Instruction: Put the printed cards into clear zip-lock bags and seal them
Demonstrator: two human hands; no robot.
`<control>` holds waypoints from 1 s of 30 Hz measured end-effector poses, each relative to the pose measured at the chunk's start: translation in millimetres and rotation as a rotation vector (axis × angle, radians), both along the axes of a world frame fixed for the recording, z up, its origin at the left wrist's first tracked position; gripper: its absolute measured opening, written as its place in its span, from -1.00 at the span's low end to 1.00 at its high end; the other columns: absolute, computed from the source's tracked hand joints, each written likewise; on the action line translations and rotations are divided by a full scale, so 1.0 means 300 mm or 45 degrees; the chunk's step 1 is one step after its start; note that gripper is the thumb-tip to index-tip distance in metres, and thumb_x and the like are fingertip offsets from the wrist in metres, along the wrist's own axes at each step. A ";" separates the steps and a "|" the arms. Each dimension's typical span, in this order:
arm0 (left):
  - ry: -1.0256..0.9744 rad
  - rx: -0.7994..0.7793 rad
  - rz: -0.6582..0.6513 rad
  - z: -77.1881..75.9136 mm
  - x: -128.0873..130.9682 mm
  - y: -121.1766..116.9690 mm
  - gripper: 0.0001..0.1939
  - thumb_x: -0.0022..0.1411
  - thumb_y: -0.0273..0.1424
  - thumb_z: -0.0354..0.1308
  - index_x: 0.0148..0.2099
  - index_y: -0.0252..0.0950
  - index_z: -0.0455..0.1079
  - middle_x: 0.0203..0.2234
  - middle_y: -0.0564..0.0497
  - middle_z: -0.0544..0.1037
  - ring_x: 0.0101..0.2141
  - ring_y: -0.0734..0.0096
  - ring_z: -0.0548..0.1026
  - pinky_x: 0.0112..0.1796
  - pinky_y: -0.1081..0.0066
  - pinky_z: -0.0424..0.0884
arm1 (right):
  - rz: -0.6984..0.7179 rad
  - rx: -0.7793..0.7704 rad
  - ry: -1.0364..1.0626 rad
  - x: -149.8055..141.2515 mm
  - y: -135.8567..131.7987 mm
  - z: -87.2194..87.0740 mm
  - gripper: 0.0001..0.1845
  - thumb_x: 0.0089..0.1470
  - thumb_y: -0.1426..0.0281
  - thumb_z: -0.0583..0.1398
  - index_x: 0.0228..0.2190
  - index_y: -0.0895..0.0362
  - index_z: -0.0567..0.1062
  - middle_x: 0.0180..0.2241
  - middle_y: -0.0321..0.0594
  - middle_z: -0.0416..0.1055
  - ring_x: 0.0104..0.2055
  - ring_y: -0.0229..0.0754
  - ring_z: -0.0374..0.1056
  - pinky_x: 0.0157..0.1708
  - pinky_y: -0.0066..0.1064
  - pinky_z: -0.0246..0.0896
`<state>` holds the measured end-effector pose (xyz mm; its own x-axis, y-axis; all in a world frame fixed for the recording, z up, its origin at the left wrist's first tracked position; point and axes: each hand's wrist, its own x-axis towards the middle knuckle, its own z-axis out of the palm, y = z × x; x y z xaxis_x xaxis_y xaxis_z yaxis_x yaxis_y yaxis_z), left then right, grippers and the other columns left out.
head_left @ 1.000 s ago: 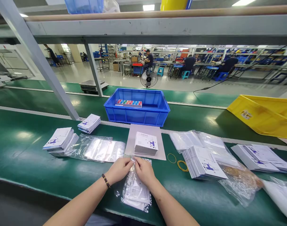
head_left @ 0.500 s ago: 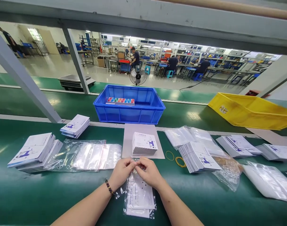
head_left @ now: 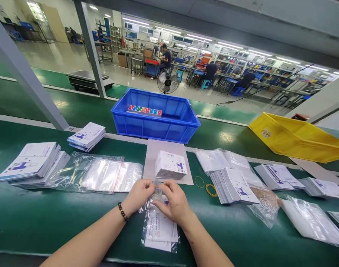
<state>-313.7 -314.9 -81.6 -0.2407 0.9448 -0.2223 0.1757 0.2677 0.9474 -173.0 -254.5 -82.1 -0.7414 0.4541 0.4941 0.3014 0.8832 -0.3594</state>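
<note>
Left hand (head_left: 138, 195) pinches the top edge of a clear bag (head_left: 161, 230), its fingers curled closed; a beaded bracelet (head_left: 122, 211) circles the wrist. Right hand (head_left: 175, 204) is half open, its thumb parted from the fingers and its fingertips at the same edge. The bag lies flat on the green tabletop (head_left: 230, 230), between the forearms and on the near side of both hands, with printed papers inside.

Straight beyond the fingertips, a booklet stack (head_left: 171, 165) sits on a grey board (head_left: 169, 145). Past that, a blue bin (head_left: 155, 129) bars the way ahead, with a row of colourful boxes (head_left: 144, 110) inside.

Just left of the left hand lie flat plastic bags (head_left: 102, 176), their loose ends reaching a large booklet pile (head_left: 33, 159); a smaller pile (head_left: 86, 135) sits farther forward, near a slanting metal post (head_left: 33, 70).

Near the right hand, on its outer side, are yellow rubber bands (head_left: 211, 190), then a fanned booklet stack (head_left: 233, 187) touching more plastic packets (head_left: 239, 167). Well off to the right and forward, a yellow bin (head_left: 300, 137) stands tilted.
</note>
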 end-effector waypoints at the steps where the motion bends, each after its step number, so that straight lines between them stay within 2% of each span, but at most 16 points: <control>1: 0.022 0.015 0.004 0.007 -0.008 -0.002 -0.67 0.02 -0.25 -0.08 -0.68 -0.26 -0.01 -0.76 0.14 0.09 -0.66 0.53 0.10 -0.60 0.50 0.04 | 0.033 -0.010 -0.042 0.003 0.000 0.002 -0.80 0.02 0.36 0.04 -0.33 0.16 0.40 -0.44 -0.12 0.31 -0.41 -0.16 0.23 -0.45 -0.35 0.17; 3: 0.197 0.168 -0.003 0.028 -0.021 -0.010 -0.72 0.08 -0.27 -0.11 -0.59 -0.28 0.16 -0.67 0.07 0.27 -0.57 0.45 0.24 -0.52 0.46 0.17 | 0.070 -0.104 -0.072 0.011 0.006 0.008 -0.78 0.05 0.47 -0.03 -0.39 0.13 0.41 -0.51 -0.18 0.31 -0.47 -0.20 0.23 -0.48 -0.38 0.15; 4: 0.330 0.296 -0.046 0.040 -0.026 -0.016 -0.77 0.11 -0.30 -0.11 -0.50 -0.27 0.25 -0.57 0.02 0.37 -0.47 0.39 0.31 -0.41 0.42 0.23 | 0.097 -0.185 -0.063 0.018 0.013 0.014 -0.76 0.06 0.50 -0.05 -0.40 0.13 0.40 -0.53 -0.20 0.31 -0.48 -0.22 0.23 -0.48 -0.40 0.15; 6: 0.585 0.526 -0.233 0.063 -0.035 -0.027 -0.83 0.11 -0.36 -0.07 -0.30 -0.23 0.33 -0.39 -0.02 0.44 -0.26 0.30 0.32 -0.16 0.30 0.19 | 0.186 -0.370 -0.052 0.038 0.031 0.034 -0.77 0.06 0.49 -0.04 -0.42 0.11 0.40 -0.54 -0.23 0.31 -0.47 -0.24 0.24 -0.48 -0.43 0.16; 7: 0.673 0.566 -0.343 0.071 -0.041 -0.031 -0.84 0.10 -0.38 -0.04 -0.29 -0.21 0.34 -0.38 -0.01 0.44 -0.24 0.28 0.31 -0.10 0.26 0.14 | 0.241 -0.460 -0.069 0.050 0.040 0.048 -0.79 0.06 0.48 -0.02 -0.46 0.11 0.40 -0.55 -0.25 0.30 -0.48 -0.26 0.24 -0.49 -0.45 0.17; 9: 0.753 0.494 -0.473 0.083 -0.052 -0.035 -0.88 0.08 -0.39 0.00 -0.38 -0.23 0.36 -0.48 0.00 0.42 -0.31 0.30 0.32 -0.11 0.25 0.16 | 0.311 -0.591 -0.116 0.075 0.055 0.078 -0.82 0.02 0.44 0.05 -0.56 0.11 0.38 -0.59 -0.30 0.27 -0.52 -0.28 0.22 -0.52 -0.47 0.16; 11: 0.726 0.361 -0.480 0.088 -0.063 -0.035 -0.87 0.07 -0.38 0.01 -0.47 -0.27 0.33 -0.53 0.01 0.38 -0.40 0.36 0.31 -0.24 0.33 0.23 | 0.291 -0.615 -0.083 0.093 0.067 0.096 -0.81 -0.03 0.38 0.11 -0.62 0.12 0.36 -0.55 -0.28 0.27 -0.49 -0.28 0.23 -0.49 -0.45 0.19; 13: 0.638 0.260 -0.490 0.090 -0.070 -0.032 -0.84 0.07 -0.38 0.00 -0.50 -0.29 0.30 -0.54 0.02 0.36 -0.45 0.41 0.31 -0.35 0.41 0.24 | 0.143 -0.504 0.076 0.098 0.077 0.092 -0.84 -0.05 0.34 0.13 -0.59 0.13 0.40 -0.37 -0.19 0.31 -0.31 -0.19 0.27 -0.32 -0.35 0.23; 15: 0.529 0.183 -0.529 0.092 -0.071 -0.028 -0.83 0.08 -0.39 -0.02 -0.52 -0.30 0.29 -0.56 0.05 0.35 -0.48 0.45 0.30 -0.41 0.47 0.22 | -0.090 -0.374 0.214 0.092 0.093 0.065 -0.84 -0.05 0.32 0.12 -0.43 0.11 0.47 -0.11 -0.10 0.23 -0.04 -0.06 0.16 -0.08 -0.17 0.11; 16: 0.479 0.147 -0.547 0.093 -0.070 -0.027 -0.82 0.08 -0.39 -0.03 -0.53 -0.30 0.28 -0.58 0.07 0.34 -0.50 0.47 0.30 -0.43 0.48 0.22 | -0.221 -0.355 0.240 0.087 0.104 0.046 -0.78 -0.05 0.29 0.13 -0.33 0.09 0.47 0.00 -0.09 0.14 0.06 0.00 0.05 0.00 -0.09 0.01; 18: 0.395 0.094 -0.572 0.093 -0.064 -0.025 -0.81 0.08 -0.38 -0.02 -0.53 -0.31 0.27 -0.59 0.09 0.33 -0.53 0.50 0.29 -0.45 0.50 0.21 | -0.432 -0.458 0.235 0.077 0.129 0.006 -0.64 -0.05 0.23 0.12 -0.17 0.05 0.43 0.10 -0.11 0.02 0.15 0.05 -0.09 0.06 -0.01 -0.13; 20: 0.342 0.064 -0.584 0.090 -0.058 -0.024 -0.81 0.07 -0.36 -0.01 -0.52 -0.32 0.29 -0.58 0.09 0.33 -0.53 0.52 0.28 -0.46 0.51 0.21 | -0.547 -0.675 0.275 0.073 0.155 -0.027 -0.56 -0.03 0.18 0.09 -0.10 0.06 0.39 0.10 -0.10 0.07 0.14 0.03 -0.04 0.06 -0.03 -0.09; 23: 0.317 0.034 -0.586 0.082 -0.049 -0.022 -0.82 0.07 -0.36 0.00 -0.49 -0.33 0.32 -0.56 0.08 0.35 -0.53 0.51 0.28 -0.46 0.51 0.22 | -0.616 -0.946 0.479 0.076 0.180 -0.049 -0.53 -0.01 0.17 0.07 -0.08 0.13 0.37 0.00 -0.07 0.24 0.06 -0.04 0.13 0.03 -0.11 0.02; 27: 0.340 0.049 -0.605 0.069 -0.042 -0.021 -0.82 0.07 -0.36 0.01 -0.48 -0.32 0.34 -0.53 0.07 0.37 -0.47 0.47 0.31 -0.41 0.48 0.24 | -0.729 -0.979 0.931 0.082 0.180 -0.035 -0.57 -0.07 0.26 0.15 -0.14 0.21 0.40 -0.12 -0.07 0.38 -0.06 -0.09 0.27 -0.02 -0.15 0.12; 30: 0.337 0.101 -0.621 0.063 -0.042 -0.020 -0.82 0.09 -0.37 0.00 -0.47 -0.31 0.35 -0.51 0.05 0.38 -0.44 0.46 0.33 -0.38 0.47 0.25 | -0.670 -1.007 1.221 0.088 0.173 -0.013 -0.64 -0.11 0.30 0.19 -0.23 0.20 0.42 -0.29 -0.14 0.46 -0.25 -0.16 0.37 -0.20 -0.22 0.29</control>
